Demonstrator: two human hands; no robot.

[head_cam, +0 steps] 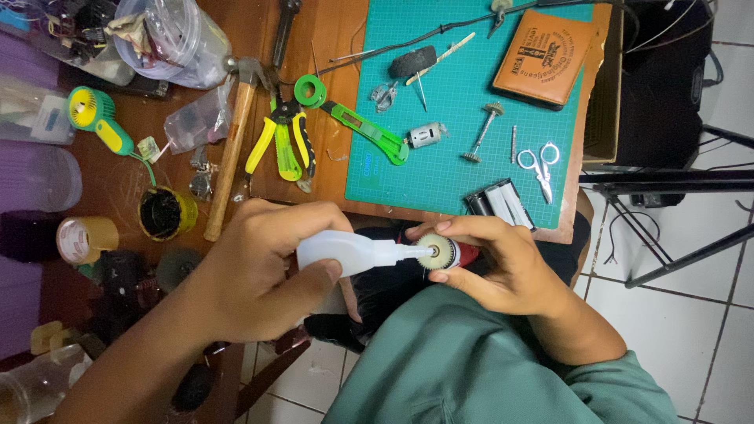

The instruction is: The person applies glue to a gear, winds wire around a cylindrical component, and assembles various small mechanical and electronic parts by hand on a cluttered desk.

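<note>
Left hand (251, 271) is wrapped tight around a small white squeeze bottle (345, 253), nozzle tip touching the face of a pale plastic gear (438, 253). Right hand (491, 263) pinches that gear between thumb and fingers, with a red part (465, 255) just behind it; both are held over the lap, off the tabletop (330, 31) edge. Risks, as I judge them: squeezing too hard floods the gear teeth and runs onto the fingertips sitting right at the rim; a drip lands on the green shirt (471, 369) below; nozzle slips off centre since nothing is braced. Outward: green cutting mat (463, 78) carries a small grey motor (426, 136), a green utility knife (365, 129), a geared axle (481, 132), small scissors (540, 165) and a black battery holder (503, 204) at the near edge. A tan rectangular wallet (543, 56) with dark printed label lies at the mat's far corner. Left of the mat: yellow-handled pliers (283, 141), wooden-handled hammer (232, 137), brown tape roll (86, 238), clear plastic bags (177, 35).
</note>
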